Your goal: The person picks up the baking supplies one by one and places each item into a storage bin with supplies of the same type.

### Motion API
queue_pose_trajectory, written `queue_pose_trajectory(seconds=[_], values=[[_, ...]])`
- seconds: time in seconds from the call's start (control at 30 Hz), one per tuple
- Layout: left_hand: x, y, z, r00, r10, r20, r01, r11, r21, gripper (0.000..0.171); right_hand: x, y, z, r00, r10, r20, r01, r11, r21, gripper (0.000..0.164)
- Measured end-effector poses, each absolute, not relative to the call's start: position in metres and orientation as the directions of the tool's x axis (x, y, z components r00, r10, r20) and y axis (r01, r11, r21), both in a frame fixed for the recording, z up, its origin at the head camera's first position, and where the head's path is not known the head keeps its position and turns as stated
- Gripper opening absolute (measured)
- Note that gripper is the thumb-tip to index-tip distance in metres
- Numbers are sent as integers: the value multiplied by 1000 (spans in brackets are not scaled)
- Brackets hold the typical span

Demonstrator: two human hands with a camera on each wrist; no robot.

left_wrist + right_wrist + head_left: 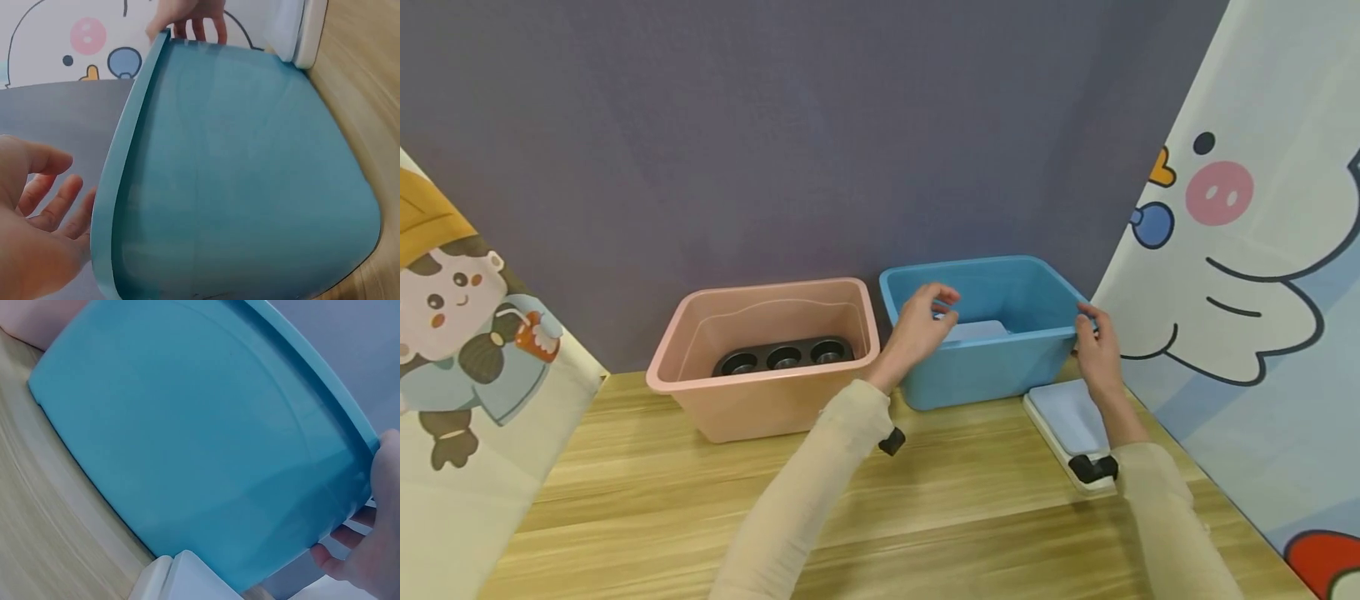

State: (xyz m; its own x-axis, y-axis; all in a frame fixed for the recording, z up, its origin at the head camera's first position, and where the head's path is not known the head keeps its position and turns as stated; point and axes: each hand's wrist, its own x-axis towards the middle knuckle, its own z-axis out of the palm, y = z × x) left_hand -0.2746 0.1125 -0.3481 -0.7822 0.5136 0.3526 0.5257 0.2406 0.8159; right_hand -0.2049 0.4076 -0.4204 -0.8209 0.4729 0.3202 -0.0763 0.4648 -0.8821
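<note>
A blue plastic bin (pixel 985 371) stands on the table, with a pale flat piece (pixel 976 331) lying inside. My right hand (pixel 1097 350) holds the bin's rim at the front right corner; in the right wrist view its thumb lies at the rim and the fingers (pixel 347 536) touch the outer wall. My left hand (pixel 921 325) hovers over the bin's left end, fingers loosely bent, with nothing in it. The left wrist view has this hand (pixel 44 219) beside the rim; contact there is unclear. Part of the pale piece is hidden by the left hand and front wall.
Left of the blue bin stands a pink bin (pixel 760 408) with a dark muffin tin (pixel 784 357) in it. A white, pale-blue-topped flat box (pixel 1071 417) lies by the right forearm. A grey panel (pixel 880 142) rises behind, and printed panels (pixel 1240 250) flank the table.
</note>
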Motion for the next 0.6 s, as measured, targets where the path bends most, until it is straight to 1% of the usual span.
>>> queue_pose_trajectory(seconds=[0.13, 0.23, 0.47, 0.6], values=[[-268, 112, -350, -787, 493, 372, 509, 177, 843, 21, -209, 415, -425, -826, 463, 320, -78, 469, -880, 57], [-263, 113, -351, -778, 489, 394, 510, 127, 851, 19, -209, 416, -425, -824, 466, 323, -83, 464, -882, 57], [-249, 120, -355, -752, 517, 409, 495, 33, 868, 15, -206, 415, -423, -830, 468, 303, -83, 434, -897, 57], [-243, 124, -358, -738, 535, 412, 490, 6, 871, 14, -205, 417, -424, -836, 458, 300, -86, 432, -898, 58]])
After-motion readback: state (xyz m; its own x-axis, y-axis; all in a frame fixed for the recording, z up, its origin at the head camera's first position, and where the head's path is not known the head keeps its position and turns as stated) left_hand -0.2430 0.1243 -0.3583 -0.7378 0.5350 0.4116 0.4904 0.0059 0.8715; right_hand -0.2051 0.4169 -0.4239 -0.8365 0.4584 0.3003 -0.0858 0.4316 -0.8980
